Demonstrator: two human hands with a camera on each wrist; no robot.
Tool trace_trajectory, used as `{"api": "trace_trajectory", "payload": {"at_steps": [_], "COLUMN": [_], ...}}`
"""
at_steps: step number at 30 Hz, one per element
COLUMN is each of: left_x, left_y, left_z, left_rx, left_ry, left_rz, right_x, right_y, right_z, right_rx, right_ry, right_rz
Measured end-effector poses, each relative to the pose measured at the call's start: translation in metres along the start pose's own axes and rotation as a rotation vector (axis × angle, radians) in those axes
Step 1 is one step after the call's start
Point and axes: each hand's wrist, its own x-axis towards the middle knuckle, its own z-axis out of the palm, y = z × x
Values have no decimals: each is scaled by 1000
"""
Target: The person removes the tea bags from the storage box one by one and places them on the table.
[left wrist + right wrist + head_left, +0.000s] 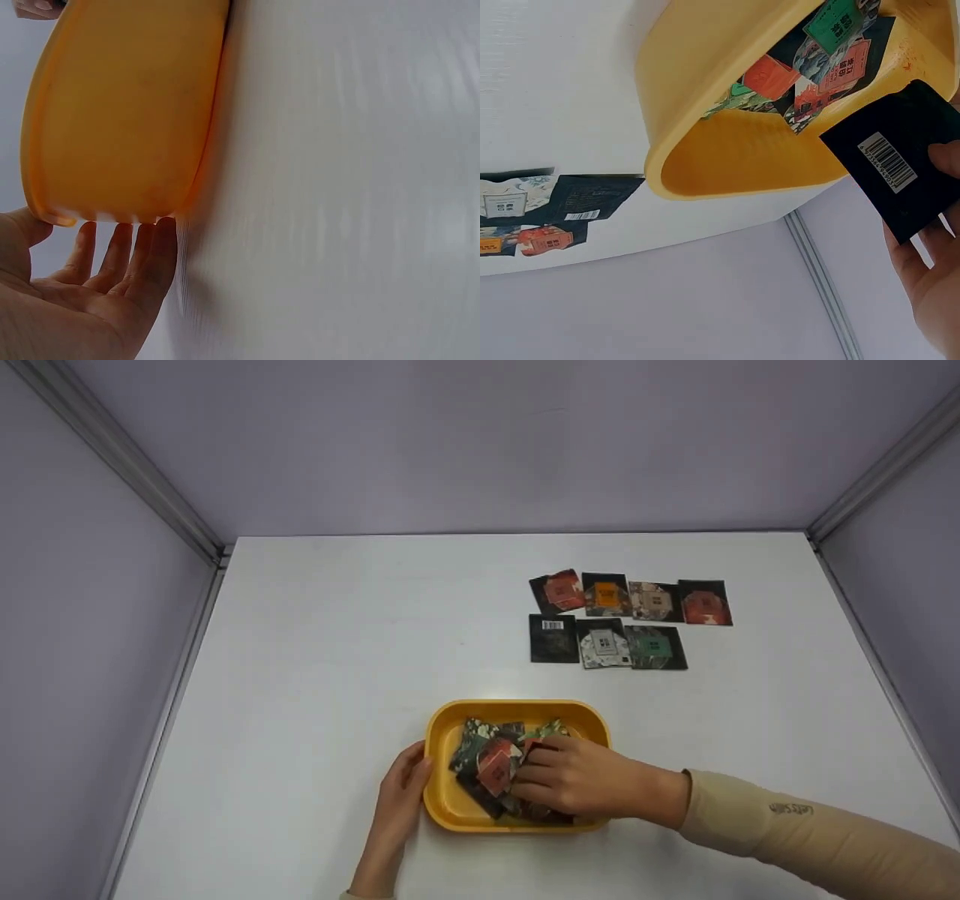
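Note:
A yellow plastic bin (442,802) holds a loose pile of small square sachets (496,769) with dark, red and green prints. My left hand (403,791) grips the bin's left end, thumb at the rim and fingertips against the outer wall. Over the right part of the bin, my right hand (562,776) pinches a black sachet (889,157), its barcode side toward the right wrist camera. The head view has most of that sachet hidden under the hand.
Behind the bin to the right, several sachets lie flat in two rows; an orange-labelled one (606,595) is in the back row and a barcode-side-up one (553,639) starts the front row. Pale walls (487,450) enclose the white table (322,645).

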Motion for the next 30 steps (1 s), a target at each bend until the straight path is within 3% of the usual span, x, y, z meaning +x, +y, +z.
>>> {"api": "trace_trajectory", "payload": {"at_steps": [12,18,26,30], "left_x": [-3,-1,-4,-4], "left_y": [-2,0,-1,0], "left_z": [-1,0,-1,-2], "left_rx": [-16,-24,-37,-40], "left_ry": [-16,-5,-10,-13], "left_rz": [33,5,-2,4], "right_x": [-33,-46,-65,-80], "right_y": [6,9,18,23], "right_z": [-19,-23,-30,-30], "right_rx": [18,25,-7,5], "right_ry": [155,247,307,283], "right_rz": [129,205,327,424]}}
